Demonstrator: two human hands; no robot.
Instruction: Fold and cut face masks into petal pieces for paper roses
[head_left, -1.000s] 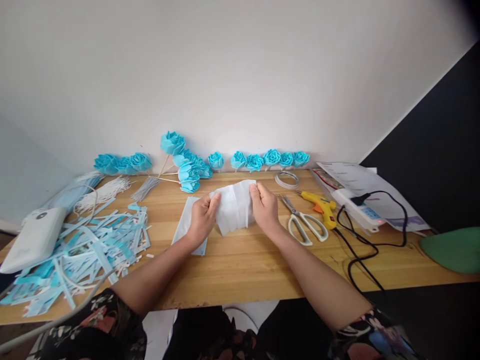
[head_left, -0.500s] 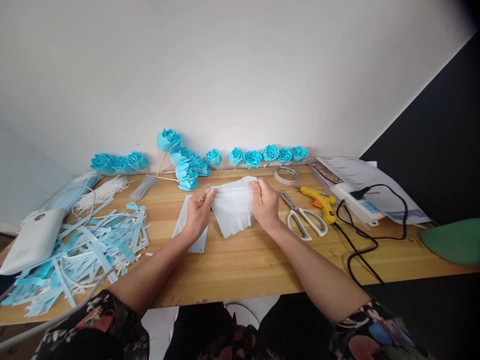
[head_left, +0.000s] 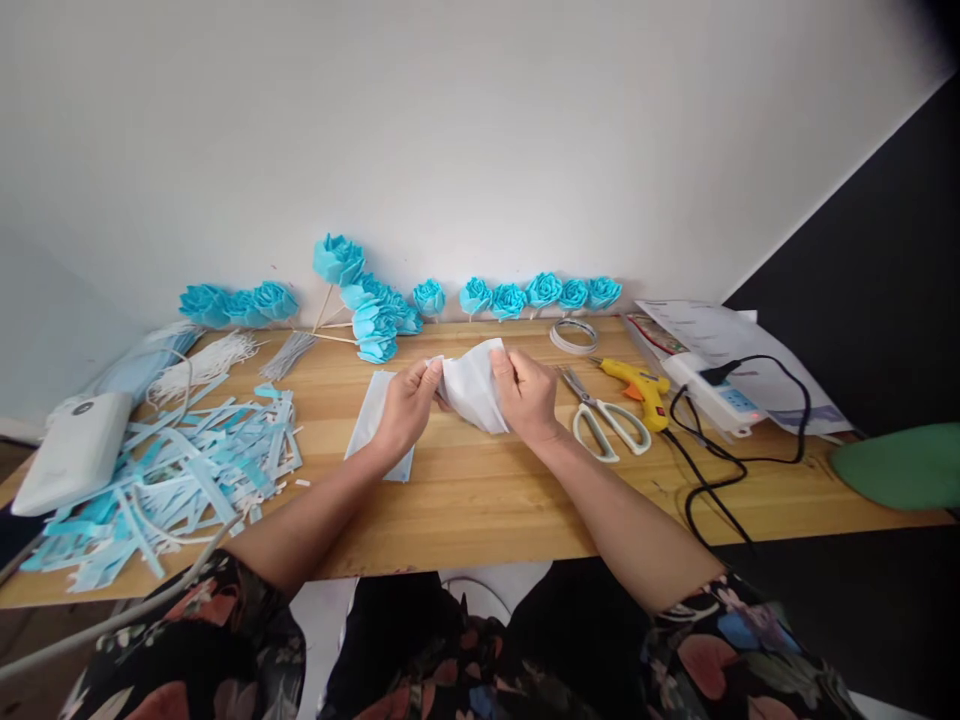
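Observation:
A thin white fabric sheet (head_left: 474, 388) is stretched between my two hands above the middle of the table, its lower part gathered and creased. My left hand (head_left: 409, 402) pinches its left side, thumb on top. The right side is gripped by my right hand (head_left: 528, 393), whose thumb also lies over the fabric. On the table beneath my left hand rests a pale blue-white fabric piece (head_left: 369, 425), partly covered by that hand. Scissors (head_left: 604, 418) with white handles lie just right of my right hand.
A yellow glue gun (head_left: 637, 385) and a power strip (head_left: 716, 392) with black cords lie right. A roll of tape (head_left: 574, 336) sits behind the scissors. Blue fabric flowers (head_left: 373, 318) line the wall. Cut strips (head_left: 199, 465) and a white power bank (head_left: 73, 452) are at left.
The white sheet, spread out and hanging down before, is now gathered into a narrower, shorter shape. My left hand has moved slightly right, and the view has tilted a little.

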